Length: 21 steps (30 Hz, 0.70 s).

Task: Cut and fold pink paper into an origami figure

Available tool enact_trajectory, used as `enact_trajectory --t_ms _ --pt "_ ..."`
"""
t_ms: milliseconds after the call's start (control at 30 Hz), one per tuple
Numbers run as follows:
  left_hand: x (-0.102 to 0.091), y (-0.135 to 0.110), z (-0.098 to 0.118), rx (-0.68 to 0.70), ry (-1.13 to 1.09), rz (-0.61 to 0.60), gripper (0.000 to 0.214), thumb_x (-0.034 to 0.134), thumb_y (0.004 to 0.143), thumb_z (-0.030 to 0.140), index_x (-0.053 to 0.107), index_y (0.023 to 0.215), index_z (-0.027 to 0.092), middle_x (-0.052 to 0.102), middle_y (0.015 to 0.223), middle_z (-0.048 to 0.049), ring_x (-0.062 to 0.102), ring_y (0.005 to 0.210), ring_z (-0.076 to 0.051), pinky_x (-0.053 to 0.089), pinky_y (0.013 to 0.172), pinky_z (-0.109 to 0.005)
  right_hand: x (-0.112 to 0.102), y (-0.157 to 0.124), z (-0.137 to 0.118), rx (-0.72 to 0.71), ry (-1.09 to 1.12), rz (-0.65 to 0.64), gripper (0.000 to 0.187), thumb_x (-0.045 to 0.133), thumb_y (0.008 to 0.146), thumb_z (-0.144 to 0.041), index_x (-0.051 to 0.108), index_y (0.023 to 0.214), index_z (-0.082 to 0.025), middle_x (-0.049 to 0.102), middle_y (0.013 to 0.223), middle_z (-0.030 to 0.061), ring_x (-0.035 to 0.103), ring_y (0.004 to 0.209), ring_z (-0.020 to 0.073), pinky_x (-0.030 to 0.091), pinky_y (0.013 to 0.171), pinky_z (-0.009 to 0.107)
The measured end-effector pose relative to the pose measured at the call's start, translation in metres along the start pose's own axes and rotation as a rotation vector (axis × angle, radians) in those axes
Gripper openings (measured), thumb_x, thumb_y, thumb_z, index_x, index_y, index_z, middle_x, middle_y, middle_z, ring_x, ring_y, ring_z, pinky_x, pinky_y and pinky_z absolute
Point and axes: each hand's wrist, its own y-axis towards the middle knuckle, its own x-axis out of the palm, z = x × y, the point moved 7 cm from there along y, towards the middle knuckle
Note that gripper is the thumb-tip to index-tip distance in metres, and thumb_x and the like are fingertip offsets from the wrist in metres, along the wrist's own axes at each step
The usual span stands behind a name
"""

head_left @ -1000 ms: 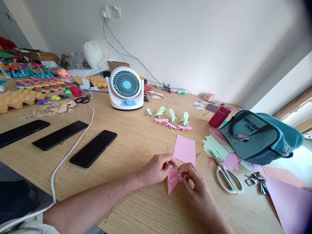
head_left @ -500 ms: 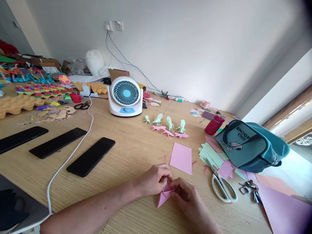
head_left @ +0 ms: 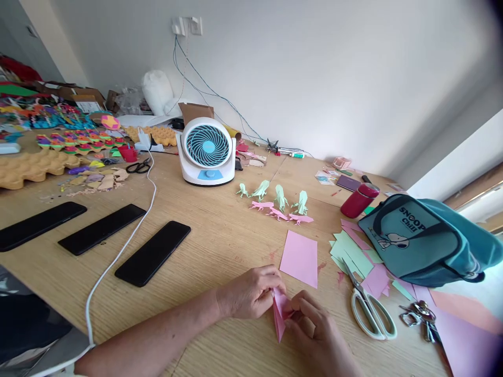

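A small pink folded paper piece (head_left: 281, 314) is pinched between both hands just above the wooden table (head_left: 220, 230) near its front edge. My left hand (head_left: 249, 293) grips its upper left side with closed fingers. My right hand (head_left: 318, 330) holds its right side, fingers curled round it. The paper's pointed tip hangs down toward the table. A flat pink paper sheet (head_left: 299, 250) lies just beyond my hands.
White-handled scissors (head_left: 367, 306) and keys (head_left: 420, 317) lie to the right, by loose green and pink paper (head_left: 353, 248) and a teal bag (head_left: 428, 238). Green and pink origami figures (head_left: 281, 201), a red bottle (head_left: 358, 199), a small fan (head_left: 207, 152), three black phones (head_left: 153, 253) and a white cable (head_left: 121, 251) sit further back.
The pink piece has been turned between my fingers, its point now hanging straight down instead of to the lower left. The camera view shifted slightly.
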Motion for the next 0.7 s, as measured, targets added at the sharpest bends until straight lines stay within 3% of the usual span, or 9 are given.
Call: enact_trajectory --t_ms 167,400,533,700 --pt "0.004 0.000 0.005 0.120 0.173 -0.071 0.040 0.054 0.072 0.002 0.063 0.108 0.018 0.062 0.108 -0.0075 0.058 0.097 -0.019 0.047 0.091 -0.031 -0.003 -0.001 -0.001 -0.028 -0.069 0.014 0.012 0.055 0.091 -0.021 0.057 0.079 -0.021 0.058 0.085 0.0034 0.060 0.074 0.0158 0.049 0.067 0.027" --pt "0.007 -0.001 0.008 0.204 0.384 -0.117 0.023 0.063 0.084 0.027 0.063 0.105 0.019 0.062 0.116 -0.0086 0.051 0.111 -0.025 0.040 0.096 -0.038 -0.001 0.001 -0.004 -0.054 -0.217 -0.030 0.012 0.054 0.091 -0.016 0.053 0.080 -0.022 0.058 0.087 0.0027 0.059 0.073 0.0154 0.046 0.065 0.027" --pt "0.014 -0.002 0.012 0.255 0.460 -0.182 0.015 0.058 0.091 0.032 0.061 0.093 0.018 0.065 0.100 -0.0056 0.056 0.093 -0.019 0.042 0.083 -0.032 0.003 0.005 -0.013 -0.066 -0.330 -0.103 0.010 0.056 0.091 -0.014 0.056 0.084 -0.022 0.058 0.090 0.0025 0.060 0.079 0.0162 0.047 0.069 0.028" --pt "0.020 -0.011 0.009 0.261 0.498 -0.154 0.014 0.057 0.093 0.032 0.059 0.091 0.018 0.061 0.089 -0.0043 0.054 0.081 -0.016 0.042 0.076 -0.029 0.006 0.010 -0.019 -0.073 -0.422 -0.160 0.014 0.062 0.087 -0.012 0.056 0.079 -0.022 0.059 0.089 0.0018 0.059 0.078 0.0159 0.047 0.069 0.028"
